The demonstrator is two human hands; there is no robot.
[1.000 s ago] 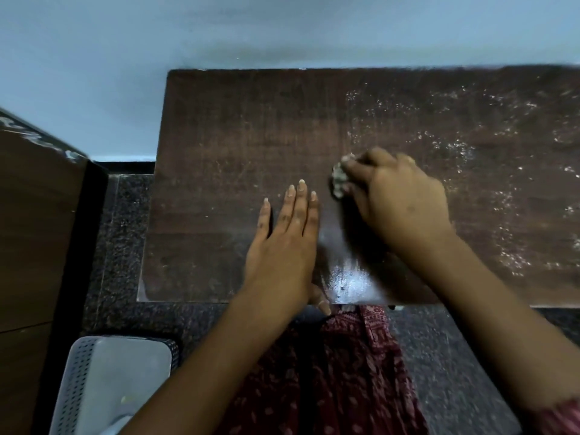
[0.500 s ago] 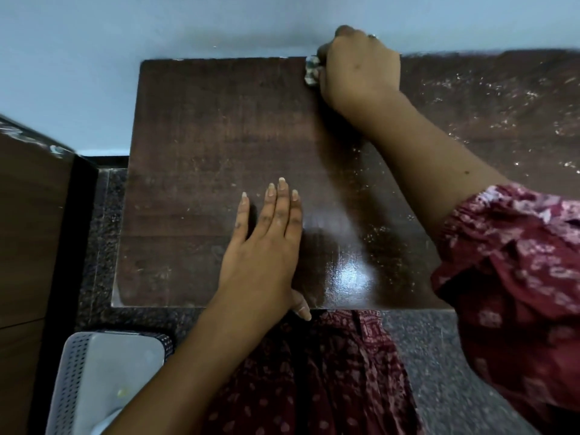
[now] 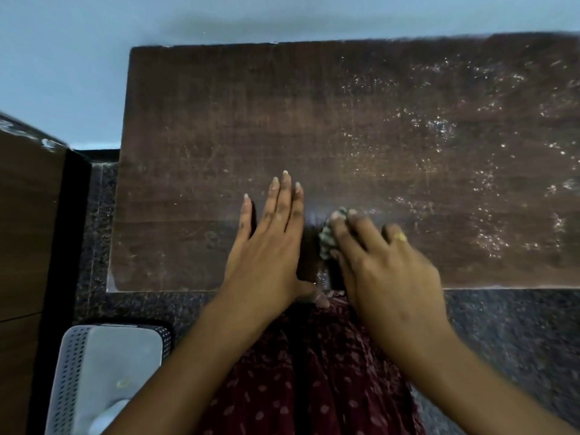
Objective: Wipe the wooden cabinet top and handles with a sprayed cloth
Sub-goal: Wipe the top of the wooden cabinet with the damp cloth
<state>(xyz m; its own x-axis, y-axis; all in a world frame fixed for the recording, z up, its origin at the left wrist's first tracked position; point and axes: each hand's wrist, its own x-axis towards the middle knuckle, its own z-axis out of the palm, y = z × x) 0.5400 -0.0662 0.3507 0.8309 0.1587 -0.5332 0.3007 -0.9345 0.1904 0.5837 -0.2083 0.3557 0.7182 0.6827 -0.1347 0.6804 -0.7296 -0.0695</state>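
- The dark brown wooden cabinet top (image 3: 219,136) stood against a pale blue wall (image 3: 78,58), its right part speckled with white droplets (image 3: 439,127).
- The left hand (image 3: 270,243) lay flat on the top near its front edge, fingers straight and holding nothing.
- The right hand (image 3: 386,271), blurred, pressed a small crumpled pale cloth (image 3: 328,238) against the top just beside the left hand.
- A white perforated plastic basket (image 3: 103,372) sat on the speckled floor below left.

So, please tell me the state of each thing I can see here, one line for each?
cabinet top: left part wiped, right part speckled white.
cloth: bunched, pressed on the top.
right hand: closed on the cloth.
left hand: flat, open on the top.
white basket: on the floor, upright.
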